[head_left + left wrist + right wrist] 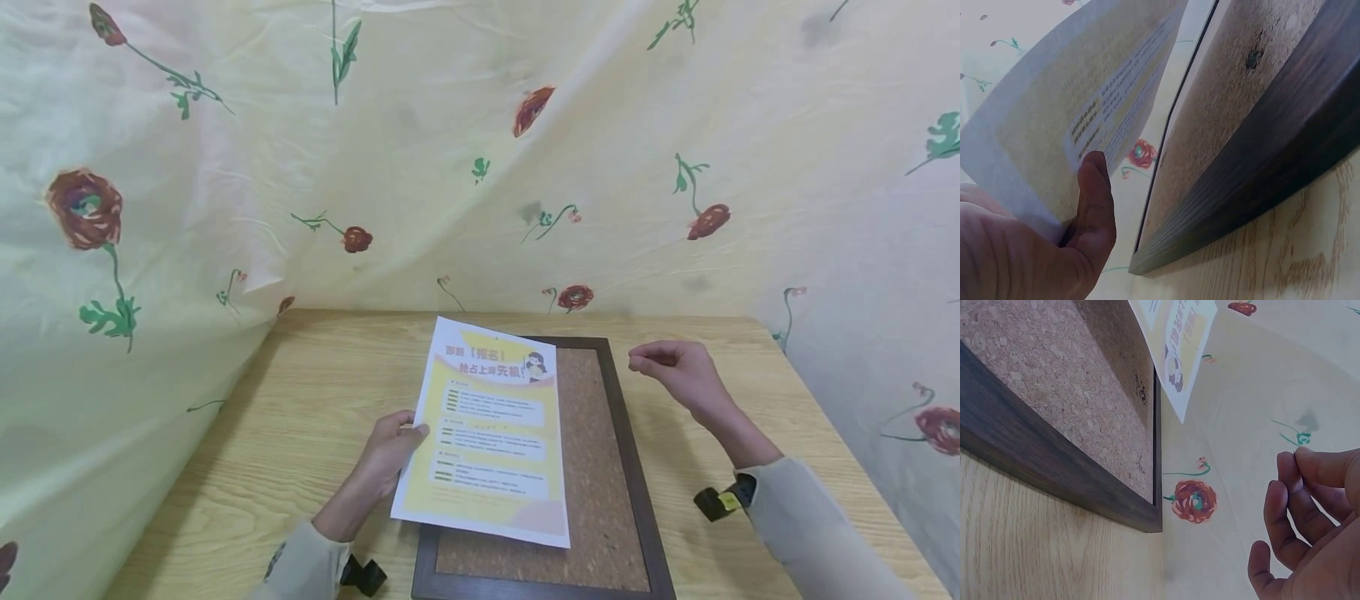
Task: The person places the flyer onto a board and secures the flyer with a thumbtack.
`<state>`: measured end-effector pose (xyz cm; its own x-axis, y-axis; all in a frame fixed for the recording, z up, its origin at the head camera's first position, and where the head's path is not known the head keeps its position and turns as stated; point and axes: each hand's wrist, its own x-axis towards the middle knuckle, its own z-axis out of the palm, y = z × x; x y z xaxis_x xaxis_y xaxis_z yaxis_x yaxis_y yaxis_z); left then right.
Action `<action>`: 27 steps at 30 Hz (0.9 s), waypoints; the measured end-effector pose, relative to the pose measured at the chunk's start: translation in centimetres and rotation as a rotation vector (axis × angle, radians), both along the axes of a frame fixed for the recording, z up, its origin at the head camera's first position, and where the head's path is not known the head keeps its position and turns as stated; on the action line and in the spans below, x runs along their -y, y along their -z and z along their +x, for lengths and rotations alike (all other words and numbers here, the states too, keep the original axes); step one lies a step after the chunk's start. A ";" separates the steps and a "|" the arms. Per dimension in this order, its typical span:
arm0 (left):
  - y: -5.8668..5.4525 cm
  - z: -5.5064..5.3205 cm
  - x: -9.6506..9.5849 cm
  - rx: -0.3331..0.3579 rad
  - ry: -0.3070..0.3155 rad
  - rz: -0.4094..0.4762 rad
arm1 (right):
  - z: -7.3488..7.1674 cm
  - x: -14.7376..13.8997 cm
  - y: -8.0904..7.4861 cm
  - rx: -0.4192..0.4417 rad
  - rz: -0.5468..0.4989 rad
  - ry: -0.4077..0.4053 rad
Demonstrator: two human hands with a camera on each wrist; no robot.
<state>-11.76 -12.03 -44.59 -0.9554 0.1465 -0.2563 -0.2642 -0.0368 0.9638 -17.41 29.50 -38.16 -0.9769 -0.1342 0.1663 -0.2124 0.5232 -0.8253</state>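
My left hand point(392, 454) grips the left edge of a printed yellow-and-white poster point(491, 450), thumb on its front. The sheet is tilted over the cork board point(600, 467) and covers much of it; a small dark mark shows near the sheet's top edge. In the left wrist view the poster bends away from the hand above the board's dark frame. My right hand point(678, 375) is raised just right of the board. Its thumb and index fingertips pinch together in the right wrist view, where a tiny dark thing point(1295, 452) shows between them, too small to identify.
The dark wooden frame point(626, 433) of the board lies on a light wood-grain table point(300, 392). A flower-patterned cloth point(420, 183) hangs behind the table and along both sides. A black wrist device point(723, 500) sits at the right sleeve, another point(365, 575) at the left.
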 end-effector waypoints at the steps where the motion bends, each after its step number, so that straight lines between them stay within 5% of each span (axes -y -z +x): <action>1: 0.0 0.0 -0.1 -0.001 0.004 0.001 | 0.0 0.0 0.0 -0.001 -0.001 -0.001; 27: 0.6 -0.1 -1.7 -0.006 0.028 -0.071 | -0.1 -0.1 0.0 -0.005 -0.019 -0.004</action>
